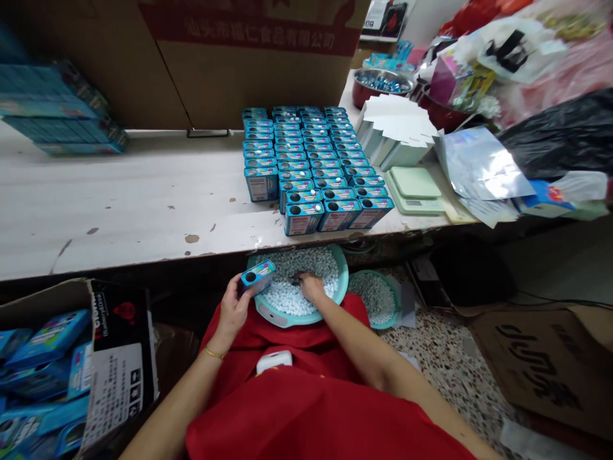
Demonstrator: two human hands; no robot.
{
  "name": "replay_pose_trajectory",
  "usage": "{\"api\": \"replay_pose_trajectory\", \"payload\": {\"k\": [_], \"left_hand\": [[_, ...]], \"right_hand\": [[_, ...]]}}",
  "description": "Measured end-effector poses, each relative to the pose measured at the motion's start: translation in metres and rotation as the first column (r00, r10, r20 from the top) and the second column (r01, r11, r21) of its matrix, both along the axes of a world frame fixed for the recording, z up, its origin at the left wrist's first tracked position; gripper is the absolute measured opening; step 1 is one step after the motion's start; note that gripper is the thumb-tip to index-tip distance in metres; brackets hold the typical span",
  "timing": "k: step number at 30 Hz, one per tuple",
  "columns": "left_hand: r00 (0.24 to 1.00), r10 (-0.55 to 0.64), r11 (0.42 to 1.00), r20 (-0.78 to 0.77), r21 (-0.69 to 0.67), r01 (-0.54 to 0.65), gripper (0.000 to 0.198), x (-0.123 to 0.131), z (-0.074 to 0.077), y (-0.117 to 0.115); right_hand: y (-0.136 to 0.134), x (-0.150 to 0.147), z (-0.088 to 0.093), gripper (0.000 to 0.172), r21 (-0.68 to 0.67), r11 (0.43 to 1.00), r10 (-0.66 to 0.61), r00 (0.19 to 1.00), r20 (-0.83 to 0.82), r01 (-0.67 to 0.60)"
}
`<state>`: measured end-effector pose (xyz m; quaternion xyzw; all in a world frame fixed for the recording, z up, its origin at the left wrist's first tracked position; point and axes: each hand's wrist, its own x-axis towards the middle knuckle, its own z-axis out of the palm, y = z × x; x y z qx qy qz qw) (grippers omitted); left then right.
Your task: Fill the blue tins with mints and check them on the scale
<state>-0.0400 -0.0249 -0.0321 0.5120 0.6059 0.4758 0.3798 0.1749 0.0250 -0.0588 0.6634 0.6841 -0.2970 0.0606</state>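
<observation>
Close by, a left hand (pixel 234 301) pinches a blue box (pixel 258 275) above the edge of a teal basin (pixel 343 275); the right hand (pixel 312 287) dips into white pellets (pixel 287 301), its grip impossible to tell. Beyond, matching boxes (pixel 320 165) line the bench (pixel 143 211).

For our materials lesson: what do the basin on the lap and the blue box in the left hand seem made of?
Basin: probably smooth plastic, given its even turquoise colour. Blue box: perhaps tin or coated card, its printed top looking glossy.
</observation>
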Motion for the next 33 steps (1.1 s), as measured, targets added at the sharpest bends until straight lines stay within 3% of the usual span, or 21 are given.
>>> {"api": "replay_pose_trajectory", "payload": {"k": [4, 8, 11, 16, 19, 22, 24, 28, 33], "left_hand": [[0.998, 0.051, 0.999, 0.022, 0.002, -0.051, 0.041, -0.004, 0.007, -0.001], [0.996, 0.087, 0.996, 0.013, 0.025, -0.087, 0.041, -0.009, 0.014, -0.004], [0.995, 0.095, 0.995, -0.023, 0.037, -0.094, 0.042, -0.011, 0.014, -0.005], [0.994, 0.010, 0.999, -0.109, 0.035, -0.006, 0.038, 0.003, 0.012, -0.003], [0.980, -0.064, 0.995, -0.191, 0.058, 0.076, 0.036, 0.019, 0.015, 0.000], [0.958, -0.117, 0.985, -0.261, 0.092, 0.145, 0.035, 0.030, 0.018, 0.002], [0.947, -0.141, 0.978, -0.289, 0.109, 0.179, 0.036, 0.034, 0.019, 0.002], [0.933, -0.176, 0.967, -0.314, 0.123, 0.224, 0.038, 0.035, 0.018, 0.000], [0.933, -0.182, 0.967, -0.309, 0.114, 0.226, 0.037, 0.036, 0.016, -0.001]], "right_hand": [[0.006, 0.010, -0.014, 0.032, 0.045, 0.998, -0.044, 0.980, -0.195, 0.053], [0.011, 0.024, -0.007, 0.030, 0.079, 0.993, -0.061, 0.939, -0.339, 0.093], [0.011, 0.040, 0.015, 0.030, 0.114, 0.986, -0.066, 0.917, -0.394, 0.120], [0.012, 0.061, 0.072, 0.030, 0.197, 0.977, 0.023, 0.883, -0.469, 0.079], [0.012, 0.059, 0.111, 0.031, 0.234, 0.971, 0.129, 0.927, -0.353, -0.046], [0.011, 0.050, 0.145, 0.034, 0.253, 0.944, 0.247, 0.963, -0.109, -0.214], [0.010, 0.041, 0.163, 0.037, 0.221, 0.920, 0.322, 0.946, 0.049, -0.324], [0.004, 0.021, 0.189, 0.033, 0.149, 0.865, 0.434, 0.864, 0.256, -0.479], [-0.004, 0.000, 0.208, 0.031, 0.155, 0.825, 0.481, 0.819, 0.312, -0.543]]}}
